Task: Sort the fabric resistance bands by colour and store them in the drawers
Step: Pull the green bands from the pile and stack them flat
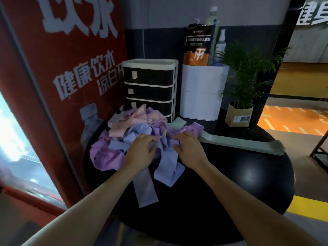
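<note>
A round black counter [230,183] carries a loose pile of fabric bands [142,128] on its left half. The pile holds pink bands [127,121] at the far side, purple bands [104,153] at the left and centre, and blue bands [168,167] at the near side, two of which trail toward the near edge. A pale green band [248,142] lies flat to the right of the pile, and a second green band [177,121] lies just behind it.

The left hand [140,151] rests on the pile with its fingers curled into the blue and purple fabric; its grip is closed on the bands. The right hand [188,148] sits just beside it, fingers bent and pinching the same blue fabric.

A drawer unit [150,86] with dark drawer fronts and a white frame stands at the far side, directly behind the pile; all visible drawers are closed. To its right stand a white container [202,96] holding bottles and a pouch, then a potted plant [245,82].
</note>
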